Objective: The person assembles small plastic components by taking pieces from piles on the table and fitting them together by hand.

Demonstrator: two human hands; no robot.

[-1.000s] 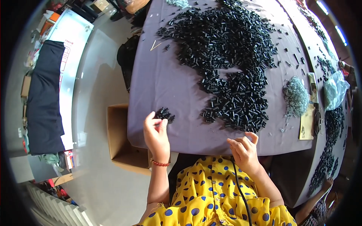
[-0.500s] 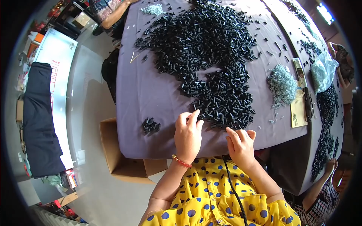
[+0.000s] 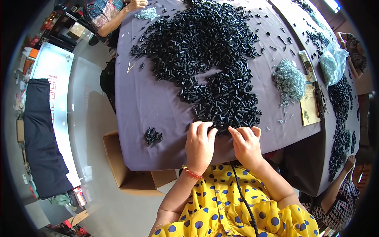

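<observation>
A large spread of small black tube-shaped pieces (image 3: 209, 43) covers the middle of the table, with its narrow end toward me. At that near end, my left hand (image 3: 200, 145) has its fingers bent and closed at the pile's edge. My right hand (image 3: 247, 146) is just to its right, thumb and forefinger together beside the nearest pieces. Whatever sits between the fingertips of either hand is too small or hidden to make out. A small separate heap of black pieces (image 3: 153, 136) lies left of my left hand.
Right of the pile lies a mound of small clear pieces (image 3: 289, 81), beside a yellow card (image 3: 310, 109) and eyeglasses (image 3: 320, 102). A cardboard box (image 3: 134, 179) stands below the table's left corner. Another person's hand (image 3: 137, 4) is at the far left; others sit around the right-hand table.
Both hands have drawn closer together at the pile's near end. My left fingers have curled down, and the right hand has moved slightly up and left. The whole view has shifted a little.
</observation>
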